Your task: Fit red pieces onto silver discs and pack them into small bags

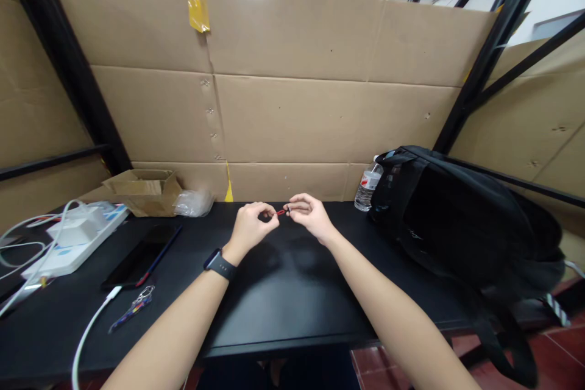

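Both my hands meet above the far middle of the black table (283, 298). My left hand (251, 225), with a dark watch on its wrist, is closed in a pinch on one end of a tiny red piece (281, 212). My right hand (311, 213) pinches the other end, where a small dark bit shows. The piece is too small to name. Both hands hover a little above the tabletop, close to the cardboard back wall (292, 122).
A black backpack (461, 219) fills the right side, a water bottle (368, 186) beside it. At left lie a dark phone (141, 256) on a white cable, a keyring (134, 304), a white power strip with chargers (73, 237), an open small carton (144, 190) and a clear bag (194, 202).
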The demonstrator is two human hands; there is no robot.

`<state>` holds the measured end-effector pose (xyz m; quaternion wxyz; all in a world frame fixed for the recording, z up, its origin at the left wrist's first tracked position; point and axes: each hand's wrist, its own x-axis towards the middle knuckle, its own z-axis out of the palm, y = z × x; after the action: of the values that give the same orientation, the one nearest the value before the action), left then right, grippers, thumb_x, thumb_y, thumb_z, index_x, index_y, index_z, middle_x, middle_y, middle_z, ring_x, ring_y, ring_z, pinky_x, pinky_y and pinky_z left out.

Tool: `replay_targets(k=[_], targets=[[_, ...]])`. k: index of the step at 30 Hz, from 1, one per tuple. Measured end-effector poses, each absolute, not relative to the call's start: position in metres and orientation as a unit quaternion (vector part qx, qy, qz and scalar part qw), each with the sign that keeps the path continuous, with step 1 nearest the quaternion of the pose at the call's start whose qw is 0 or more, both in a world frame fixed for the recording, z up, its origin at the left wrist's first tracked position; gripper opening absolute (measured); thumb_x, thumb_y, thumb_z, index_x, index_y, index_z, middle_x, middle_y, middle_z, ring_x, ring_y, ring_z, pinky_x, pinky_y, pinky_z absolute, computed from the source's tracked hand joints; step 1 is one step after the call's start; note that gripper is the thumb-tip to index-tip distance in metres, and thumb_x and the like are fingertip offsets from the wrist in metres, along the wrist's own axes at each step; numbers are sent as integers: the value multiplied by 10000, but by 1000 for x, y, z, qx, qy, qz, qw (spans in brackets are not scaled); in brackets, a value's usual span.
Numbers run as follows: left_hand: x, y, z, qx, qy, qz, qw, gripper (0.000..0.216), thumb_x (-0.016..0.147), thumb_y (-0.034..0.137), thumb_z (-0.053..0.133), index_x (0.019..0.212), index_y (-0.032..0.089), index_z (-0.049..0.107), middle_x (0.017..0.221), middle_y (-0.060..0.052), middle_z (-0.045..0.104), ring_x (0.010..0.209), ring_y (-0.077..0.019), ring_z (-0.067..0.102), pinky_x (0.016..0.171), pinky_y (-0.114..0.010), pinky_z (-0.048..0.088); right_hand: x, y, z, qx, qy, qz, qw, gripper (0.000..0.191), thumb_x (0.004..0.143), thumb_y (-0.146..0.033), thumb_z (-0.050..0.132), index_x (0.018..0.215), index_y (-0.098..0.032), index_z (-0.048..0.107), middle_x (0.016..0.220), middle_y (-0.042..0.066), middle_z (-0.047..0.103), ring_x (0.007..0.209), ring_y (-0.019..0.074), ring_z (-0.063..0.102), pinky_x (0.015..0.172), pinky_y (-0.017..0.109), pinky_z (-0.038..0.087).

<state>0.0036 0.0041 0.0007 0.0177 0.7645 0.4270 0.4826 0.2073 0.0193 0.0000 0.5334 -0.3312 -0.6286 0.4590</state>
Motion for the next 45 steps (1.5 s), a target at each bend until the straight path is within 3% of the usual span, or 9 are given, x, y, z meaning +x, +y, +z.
replay_targets(k=[5,10,15,19,25,29,35,40,45], targets=[[-50,30,2,817,445,364,55,113,740,248,625,739,206,730,789,-11,759,766,-183,681,763,-272,506,240,38,5,-425,-644,340,537,321,677,-321,742,943,-198,610,996,86,761,898,212,726,863,354,566],[-90,44,-9,831,460,291,116,165,715,293,622,747,212,762,778,0,767,758,-179,694,779,-250,517,277,53,-5,-512,-759,152,371,274,614,-171,726,883,-195,680,841,19,753,776,179,693,753,272,526],[-99,48,-15,845,455,243,143,176,710,310,643,766,230,789,813,-7,778,792,-189,702,818,-259,521,292,63,-20,-515,-789,159,294,283,649,-187,747,932,-172,733,864,44,771,782,176,693,727,250,504],[-104,53,-20,832,456,277,151,254,750,347,609,889,227,784,1007,-26,771,963,-217,691,948,-313,506,296,65,-25,-518,-792,190,261,303,647,-214,787,946,-178,759,871,44,776,831,187,700,777,263,502],[-104,55,-36,797,523,231,193,732,719,614,690,1319,202,623,1335,-117,644,1199,-305,604,1036,-385,475,299,61,-30,-522,-780,213,271,287,692,-227,770,972,-170,759,917,53,782,867,185,715,819,273,520],[-96,51,-40,818,531,153,160,932,610,692,754,1394,224,565,1357,-141,600,1271,-356,540,1074,-420,436,306,64,-37,-522,-775,226,276,317,698,-220,771,1008,-160,750,950,71,782,902,191,723,849,284,534],[-81,48,-35,823,537,130,130,778,655,531,766,1327,171,609,1291,-169,605,1207,-362,573,1062,-440,435,308,70,-44,-515,-781,229,268,406,653,-203,810,1049,-164,728,951,59,773,889,186,715,842,285,531],[-81,47,-34,834,521,123,134,633,675,358,739,1275,184,639,1231,-134,645,1141,-314,627,1023,-369,464,307,71,-44,-509,-789,225,260,423,648,-201,811,1060,-176,721,942,46,766,852,177,703,821,284,523],[-80,44,-32,833,530,104,118,643,709,422,736,1299,188,628,1240,-140,632,1150,-326,618,1014,-383,467,307,70,-43,-508,-794,217,254,413,660,-204,800,1065,-183,717,943,42,756,847,177,693,817,286,513]])
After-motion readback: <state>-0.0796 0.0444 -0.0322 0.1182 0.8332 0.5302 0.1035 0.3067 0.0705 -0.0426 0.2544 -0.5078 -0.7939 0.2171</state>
